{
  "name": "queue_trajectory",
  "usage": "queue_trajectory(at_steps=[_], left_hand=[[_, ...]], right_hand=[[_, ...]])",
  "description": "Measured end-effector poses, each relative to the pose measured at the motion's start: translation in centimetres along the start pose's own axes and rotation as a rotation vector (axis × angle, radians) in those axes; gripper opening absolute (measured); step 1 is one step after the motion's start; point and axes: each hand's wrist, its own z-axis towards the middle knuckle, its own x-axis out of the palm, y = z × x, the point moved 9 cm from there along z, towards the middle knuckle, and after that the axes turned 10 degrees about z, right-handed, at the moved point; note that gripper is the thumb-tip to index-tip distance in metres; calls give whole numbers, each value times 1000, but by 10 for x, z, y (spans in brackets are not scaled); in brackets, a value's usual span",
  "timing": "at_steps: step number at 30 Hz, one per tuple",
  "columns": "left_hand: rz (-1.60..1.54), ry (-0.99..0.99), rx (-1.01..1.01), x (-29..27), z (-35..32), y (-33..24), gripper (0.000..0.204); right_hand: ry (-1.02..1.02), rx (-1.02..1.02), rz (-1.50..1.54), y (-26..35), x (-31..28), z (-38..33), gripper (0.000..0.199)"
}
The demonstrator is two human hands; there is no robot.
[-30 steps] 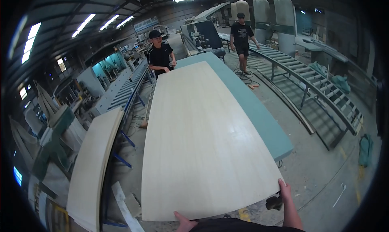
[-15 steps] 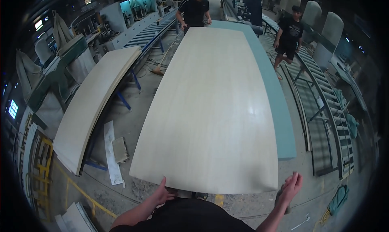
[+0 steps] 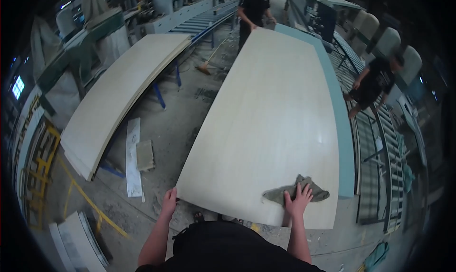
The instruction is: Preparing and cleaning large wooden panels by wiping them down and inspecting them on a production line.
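A large pale wood-grain panel (image 3: 266,129) stretches away in front of me, lying over a teal slab (image 3: 346,167) that shows along its right side and far end. At the panel's near left corner, my left hand (image 3: 169,201) is closed on the edge, with some of its fingers hidden. My right hand (image 3: 299,200) lies with spread fingers on a crumpled grey-green cloth (image 3: 319,191), pressing it against the panel near the right of the front edge. A person (image 3: 254,10) in dark clothes stands at the far left corner, one hand at the panel's edge.
To the left, stacked pale panels (image 3: 118,86) rest on a blue-legged stand. A broom (image 3: 204,67), a white strip (image 3: 134,158) and a grey block (image 3: 145,155) lie on the floor between. Along the right runs a roller conveyor (image 3: 392,162), where another person (image 3: 375,82) walks.
My left hand has moved to the near left corner and closed there. My right hand has come from beside the panel onto its top with the cloth. The teal margin shows narrower on the right.
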Motion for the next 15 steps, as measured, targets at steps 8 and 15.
queue_trajectory(at_steps=[8, 15], left_hand=[[190, 76, 5, -93, -4, 73, 57], [97, -264, -57, -208, -53, 184, 46]], right_hand=[[-131, 6, -135, 82, 77, 109, 63], [291, -1032, 522, 487, 253, -21, 50]])
